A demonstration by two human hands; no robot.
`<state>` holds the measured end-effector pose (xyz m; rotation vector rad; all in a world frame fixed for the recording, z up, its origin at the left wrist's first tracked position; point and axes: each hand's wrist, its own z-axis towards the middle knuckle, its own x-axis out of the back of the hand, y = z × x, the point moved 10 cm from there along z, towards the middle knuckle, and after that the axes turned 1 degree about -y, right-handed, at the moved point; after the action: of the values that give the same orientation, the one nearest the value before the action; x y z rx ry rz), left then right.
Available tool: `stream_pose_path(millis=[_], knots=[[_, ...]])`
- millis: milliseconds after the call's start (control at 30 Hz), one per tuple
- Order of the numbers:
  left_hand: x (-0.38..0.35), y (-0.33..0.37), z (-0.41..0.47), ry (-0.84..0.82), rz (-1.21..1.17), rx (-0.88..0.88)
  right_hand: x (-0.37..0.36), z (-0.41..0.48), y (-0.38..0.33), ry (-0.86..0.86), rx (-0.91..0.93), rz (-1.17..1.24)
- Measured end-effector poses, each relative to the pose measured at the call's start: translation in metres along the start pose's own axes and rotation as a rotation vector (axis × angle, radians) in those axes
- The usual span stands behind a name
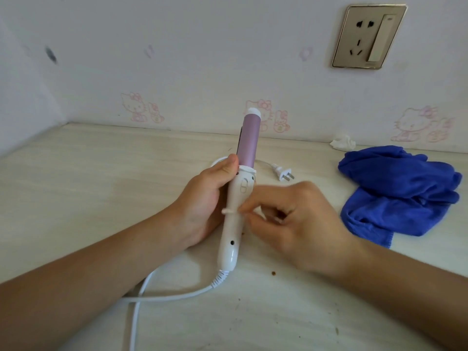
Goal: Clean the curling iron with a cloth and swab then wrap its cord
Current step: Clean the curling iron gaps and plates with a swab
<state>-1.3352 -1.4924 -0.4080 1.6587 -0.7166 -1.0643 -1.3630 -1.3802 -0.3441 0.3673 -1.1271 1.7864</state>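
My left hand (202, 198) grips the white handle of the curling iron (236, 214), which stands almost upright with its pink barrel pointing away from me. My right hand (291, 216) pinches a thin white swab (229, 211) and lays it across the handle's middle. The white cord (162, 295) runs from the handle's lower end toward me and off the bottom edge. Its plug (283, 172) lies on the table behind the iron. A crumpled blue cloth (397, 193) lies to the right, apart from both hands.
The pale wooden table (88, 186) meets a wall with cartoon stickers. A wall socket with a switch (368, 36) sits at the upper right. A crumpled white tissue (343, 143) lies by the wall behind the cloth. Small brown crumbs (273, 273) dot the table near my right wrist.
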Motion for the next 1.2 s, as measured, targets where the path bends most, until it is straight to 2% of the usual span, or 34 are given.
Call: stream_pose_path(millis=[67,200,333,367,500,633,667,800,967,1100,1133,1200], knots=[[0.0,-0.001,0.0,0.005,0.0,-0.004,0.011,0.003,0.007,0.101,-0.02,-0.001],[-0.001,-0.005,0.0,-0.002,-0.021,0.019,-0.007,-0.005,-0.007,-0.031,0.049,0.004],[-0.003,-0.007,0.001,-0.017,-0.05,0.028,0.016,0.005,0.012,0.15,-0.025,-0.009],[-0.004,-0.008,0.0,-0.022,-0.061,0.033,0.018,0.005,0.013,0.149,-0.027,0.003],[-0.006,-0.008,0.0,-0.089,-0.084,0.05,-0.008,-0.005,-0.007,-0.072,0.06,0.037],[-0.008,-0.009,0.001,-0.124,-0.014,0.044,0.011,0.005,0.011,0.08,-0.005,0.045],[-0.006,-0.01,0.002,-0.117,-0.011,0.045,0.01,0.005,0.01,0.07,-0.002,0.053],[-0.007,-0.011,0.004,-0.139,-0.051,0.052,-0.018,-0.01,-0.013,-0.155,0.094,0.077],[0.002,-0.009,0.007,-0.051,0.056,0.015,0.003,0.0,0.01,0.016,-0.028,0.077],[-0.002,-0.01,0.008,-0.083,-0.049,0.019,-0.027,-0.017,-0.017,-0.248,0.07,0.107],[-0.001,-0.009,0.008,-0.082,-0.058,0.019,-0.029,-0.018,-0.02,-0.265,0.085,0.093],[0.0,-0.01,0.009,-0.081,-0.047,0.019,-0.019,-0.01,-0.01,-0.165,0.042,0.058]])
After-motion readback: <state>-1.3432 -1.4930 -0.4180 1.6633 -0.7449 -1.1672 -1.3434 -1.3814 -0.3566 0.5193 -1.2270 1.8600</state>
